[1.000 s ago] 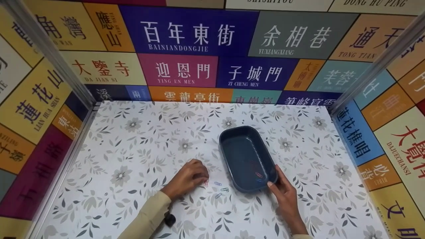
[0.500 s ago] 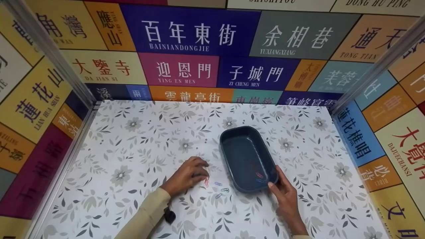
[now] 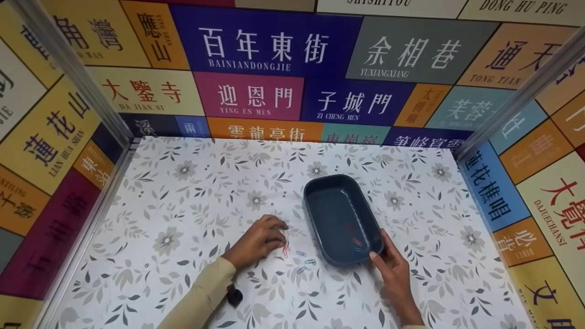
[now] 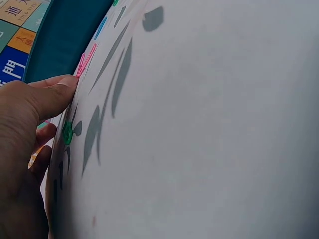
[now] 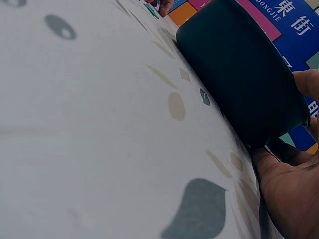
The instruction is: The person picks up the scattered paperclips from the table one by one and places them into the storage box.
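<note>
From here, left hand (image 3: pixel 256 240) has fanned its upper fingers since 1 s ago — thumb and fingertip pinch a pink clip (image 4: pixel 88 58), left of the tray (image 3: pixel 336 208). 2 bluish clips (image 3: pixel 300 253) and a green clip (image 3: pixel 310 262) lie between. Right hand (image 3: pixel 395 269) grips the tray, right of the tabletop's (image 3: pixel 192 283) middle — tray unmoved, pickup seemingly unfinished.
</note>
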Demonstrator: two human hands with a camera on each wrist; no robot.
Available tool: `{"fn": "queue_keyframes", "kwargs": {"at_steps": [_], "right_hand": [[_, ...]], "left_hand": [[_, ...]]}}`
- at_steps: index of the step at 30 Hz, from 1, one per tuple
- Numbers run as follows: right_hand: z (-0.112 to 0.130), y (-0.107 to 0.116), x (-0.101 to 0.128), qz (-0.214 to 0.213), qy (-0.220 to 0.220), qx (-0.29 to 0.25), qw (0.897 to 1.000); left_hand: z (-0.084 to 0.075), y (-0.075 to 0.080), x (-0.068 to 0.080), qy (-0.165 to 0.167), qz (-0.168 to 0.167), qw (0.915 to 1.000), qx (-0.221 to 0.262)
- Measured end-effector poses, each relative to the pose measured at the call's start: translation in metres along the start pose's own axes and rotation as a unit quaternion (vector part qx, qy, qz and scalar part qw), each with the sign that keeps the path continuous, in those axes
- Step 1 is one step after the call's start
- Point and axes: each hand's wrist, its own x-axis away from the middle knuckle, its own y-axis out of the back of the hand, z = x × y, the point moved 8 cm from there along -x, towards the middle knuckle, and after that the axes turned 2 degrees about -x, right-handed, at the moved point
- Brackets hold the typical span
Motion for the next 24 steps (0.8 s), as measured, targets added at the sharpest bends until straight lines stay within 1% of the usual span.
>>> {"fn": "queue_keyframes", "kwargs": {"at_steps": [2, 9, 16, 20, 24], "right_hand": [[-0.0013, 0.0002, 0.0008, 0.001, -0.003, -0.001, 1.0], [-0.0013, 0.0005, 0.0005, -0.002, -0.005, -0.006, 1.0], [0.0011, 0.0003, -0.0012, -0.005, -0.007, -0.004, 1.0], [-0.0002, -0.0001, -0.0013, -0.006, -0.01, -0.006, 1.0], [-0.0005, 0.0003, -0.0004, -0.008, -0.007, -0.013, 1.0]], "left_hand": [[0.0005, -0.0004, 0.0007, 0.009, 0.0, 1.0, 0.0], [-0.0002, -0.0005, -0.0003, 0.007, -0.008, 0.9999, -0.013], [-0.0023, 0.0, -0.0039, 0.017, -0.011, 0.9989, -0.043], [-0.0024, -0.0004, -0.0041, 0.028, -0.012, 0.9984, -0.048], [-0.0027, -0.0006, -0.0041, 0.029, -0.012, 0.9985, -0.044]]}}
